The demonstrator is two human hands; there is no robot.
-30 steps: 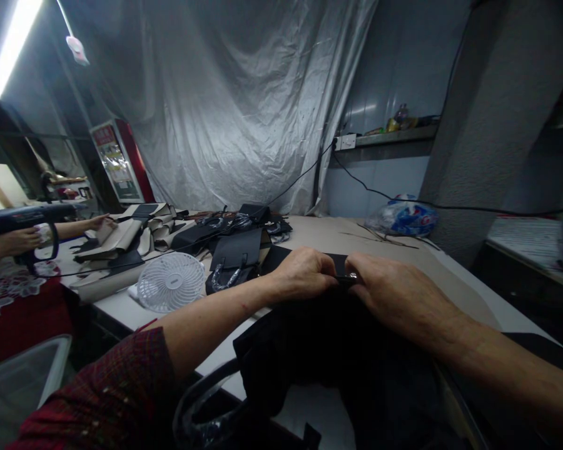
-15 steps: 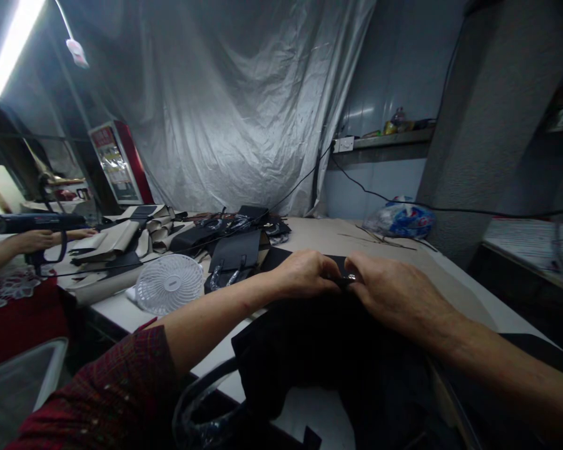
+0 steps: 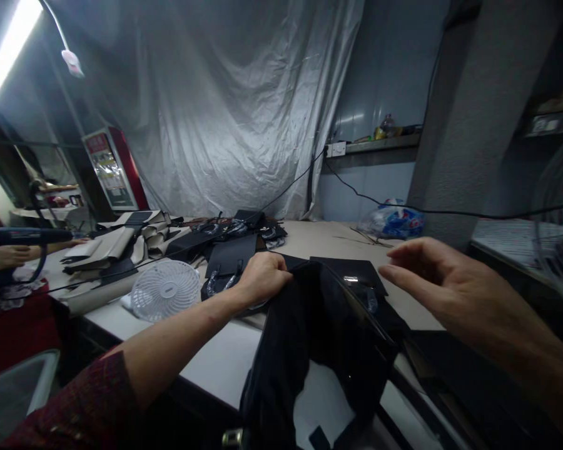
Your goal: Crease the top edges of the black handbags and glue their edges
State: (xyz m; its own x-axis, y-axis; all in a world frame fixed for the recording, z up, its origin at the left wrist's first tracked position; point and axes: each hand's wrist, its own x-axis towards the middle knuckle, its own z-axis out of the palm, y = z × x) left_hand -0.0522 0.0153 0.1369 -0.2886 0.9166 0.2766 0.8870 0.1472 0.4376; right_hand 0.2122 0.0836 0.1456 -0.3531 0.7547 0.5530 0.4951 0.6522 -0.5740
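Observation:
A black bag (image 3: pixel 319 350) hangs over the near edge of the pale table (image 3: pixel 216 369), its mouth pulled wide so a white lining shows inside. My left hand (image 3: pixel 261 279) is closed on the bag's left rim near the top. Just right of the bag's top flap, my right hand (image 3: pixel 438 284) hovers with its fingers loosely apart and nothing in it. That flap (image 3: pixel 349 275) carries a small shiny metal clasp.
A small white fan (image 3: pixel 166 290) lies on the table left of my arm. Behind it are black bag panels and handles (image 3: pixel 229 253) and beige pieces (image 3: pixel 107 247). Another person's hand (image 3: pixel 2 256) holds a dark heat gun at far left. A blue plastic bag (image 3: pixel 394 222) sits by the pillar.
Both hands were pinched together on the clasp at the bag's top. Now my right hand has let go and lifted away to the right, and my left hand has pulled the bag's mouth wide.

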